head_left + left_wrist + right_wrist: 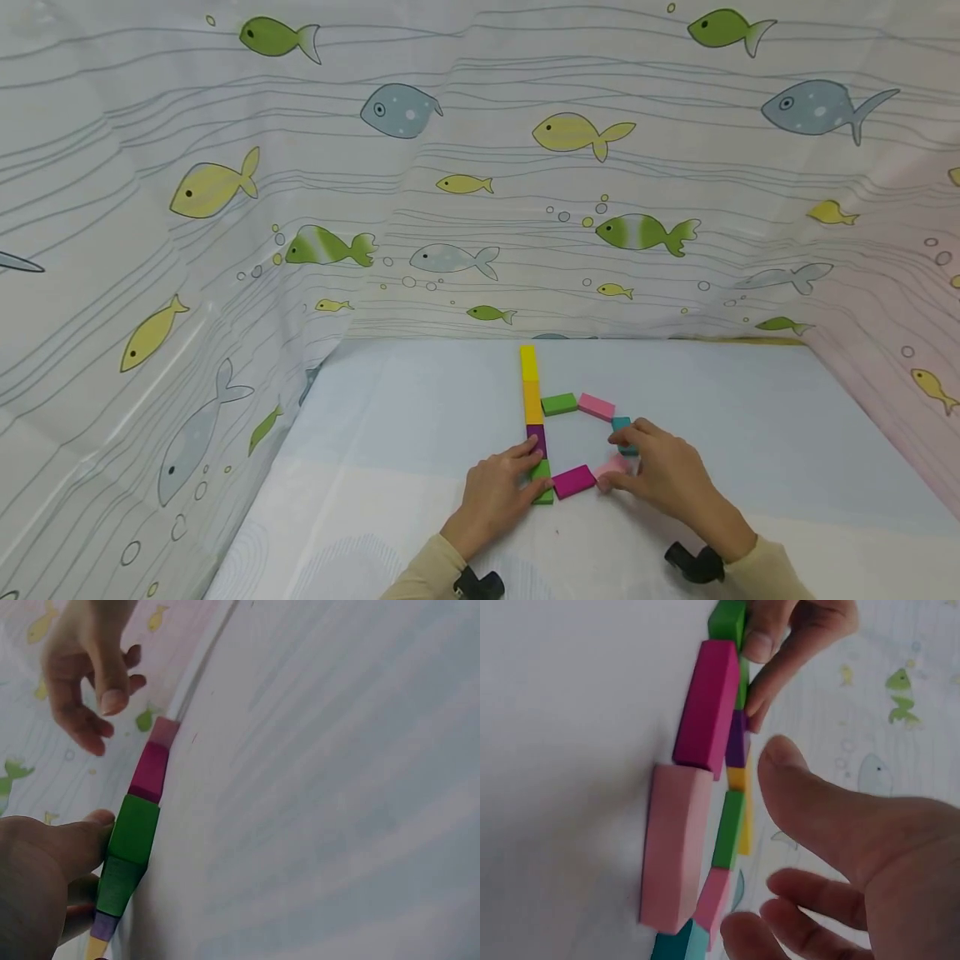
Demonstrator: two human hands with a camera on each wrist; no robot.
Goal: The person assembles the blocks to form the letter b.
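Note:
Coloured wooden blocks lie in the shape of a letter b on the white table. Its upright runs from a yellow block (529,363) through an orange block (532,402) and a purple block (534,433) to a green block (543,496). My left hand (495,496) rests on the purple and green blocks with its fingers spread. The loop has another green block (558,404), a pink block (597,407), a teal block (621,424), a light pink block (676,847) and a magenta block (574,482). My right hand (667,471) hovers around the light pink block, its fingers loosely bent and apart.
A white sheet (405,433) covers the table. Behind it and at both sides hangs a curtain (510,83) printed with fish. Dark wrist cameras (694,563) sit on both wrists, by the beige sleeves (772,571).

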